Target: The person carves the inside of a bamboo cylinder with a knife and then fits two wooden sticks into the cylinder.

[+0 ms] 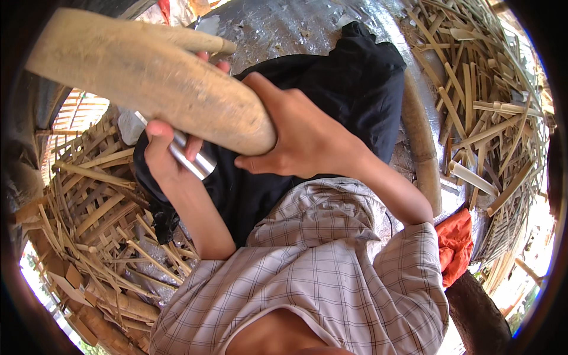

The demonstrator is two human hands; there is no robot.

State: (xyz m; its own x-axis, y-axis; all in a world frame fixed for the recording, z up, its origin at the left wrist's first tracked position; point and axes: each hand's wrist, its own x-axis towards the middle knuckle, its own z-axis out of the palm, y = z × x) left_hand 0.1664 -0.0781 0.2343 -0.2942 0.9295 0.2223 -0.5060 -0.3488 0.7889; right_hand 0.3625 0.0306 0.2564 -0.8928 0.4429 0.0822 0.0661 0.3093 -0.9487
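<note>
A thick tan pole (160, 83) with a rounded near end, of bamboo or wood, slants from the upper left toward my chest. Its near end lies in the grip of my right hand (290, 133), thumb on the near side. Below the pole, my left hand (163, 154) closes round a shiny metal cylinder (200, 165), perhaps a tool handle; a narrow bright part runs on from it under the pole. Two fingertips show past the pole's far side, and whose hand they belong to is unclear. Black cloth (361, 89) lies across my lap beneath both hands.
A thinner pole (204, 41) lies behind the thick one. Split bamboo strips (455, 77) heap up at right. Woven bamboo and loose strips (100, 201) are at left. A bamboo length (423, 142) and a red-orange cloth (454, 245) lie to my right.
</note>
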